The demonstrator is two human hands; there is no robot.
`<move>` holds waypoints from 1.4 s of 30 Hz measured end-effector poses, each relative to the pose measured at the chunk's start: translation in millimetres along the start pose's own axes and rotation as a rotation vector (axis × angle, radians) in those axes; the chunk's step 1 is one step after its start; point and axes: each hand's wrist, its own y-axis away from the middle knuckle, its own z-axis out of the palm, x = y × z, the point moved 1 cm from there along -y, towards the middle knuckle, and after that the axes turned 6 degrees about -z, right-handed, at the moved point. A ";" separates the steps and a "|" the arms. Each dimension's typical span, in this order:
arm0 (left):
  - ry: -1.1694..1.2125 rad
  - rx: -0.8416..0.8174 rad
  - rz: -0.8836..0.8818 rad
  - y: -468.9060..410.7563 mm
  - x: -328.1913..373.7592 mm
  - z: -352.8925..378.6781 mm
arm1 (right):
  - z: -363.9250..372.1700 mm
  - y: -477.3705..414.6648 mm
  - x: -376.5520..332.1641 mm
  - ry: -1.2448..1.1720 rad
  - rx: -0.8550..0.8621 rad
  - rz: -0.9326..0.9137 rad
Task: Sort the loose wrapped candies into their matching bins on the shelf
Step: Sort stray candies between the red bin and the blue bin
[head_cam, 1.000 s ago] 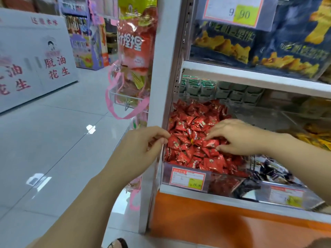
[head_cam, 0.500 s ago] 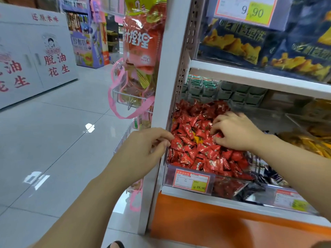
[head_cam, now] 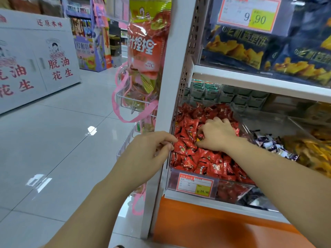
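Observation:
A clear bin (head_cam: 171, 183) on the lower shelf is heaped with red wrapped candies (head_cam: 200, 160). My right hand (head_cam: 217, 135) lies on top of the heap, its fingers curled down into the wrappers, and its fingertips pinch a small yellow candy (head_cam: 198, 139) among the red ones. My left hand (head_cam: 148, 149) is at the bin's left side by the white shelf post (head_cam: 170, 72), with its thumb and fingers curled round the bin's edge. To the right are a bin of purple-and-white candies (head_cam: 272, 144) and a bin of yellow-orange candies (head_cam: 317, 153).
A price label (head_cam: 195, 184) reading 24.90 hangs on the bin's front. Dark blue snack bags (head_cam: 250, 47) fill the shelf above. Snack packs hang in a wire rack (head_cam: 136, 104) left of the post. A tiled aisle (head_cam: 62, 140) and a white display cabinet (head_cam: 35, 59) lie further left.
My right hand has moved from the front of the red heap back and left, and its fingers have closed on the yellow candy. My left hand has stayed at the bin's edge.

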 end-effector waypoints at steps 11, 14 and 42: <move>-0.037 0.005 0.081 -4.8 18.1 1.7 | -31.6 34.9 10.9 -0.502 0.283 0.102; -0.056 0.005 0.130 -11.5 37.0 13.5 | -32.4 52.6 18.5 -0.637 0.384 0.095; -0.254 -0.151 0.132 -51.8 79.8 140.8 | 39.0 180.1 184.5 -0.474 0.559 0.697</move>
